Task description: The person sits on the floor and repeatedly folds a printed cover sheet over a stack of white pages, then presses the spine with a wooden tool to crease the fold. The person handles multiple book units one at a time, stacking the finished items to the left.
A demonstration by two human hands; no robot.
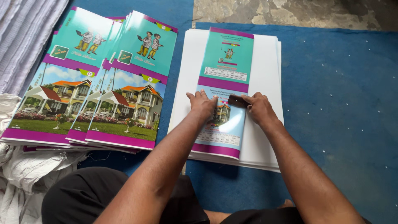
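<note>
The left hand (202,104) lies flat, fingers spread, pressing on a glossy printed cover (226,89) in teal and purple that lies lengthwise on a stack of white sheets (265,124). The right hand (259,108) rests just beside it on the same cover, its grip pinching a small dark flat tool (237,101) whose end touches the cover between the two hands. The stack sits on a blue mat (340,103) on the floor. To the left, well apart from the hands, fanned piles of finished covers (107,83) with house pictures and cartoon figures overlap one another. White cloth (20,37) lies bunched at the far left edge, beside the piles.
</note>
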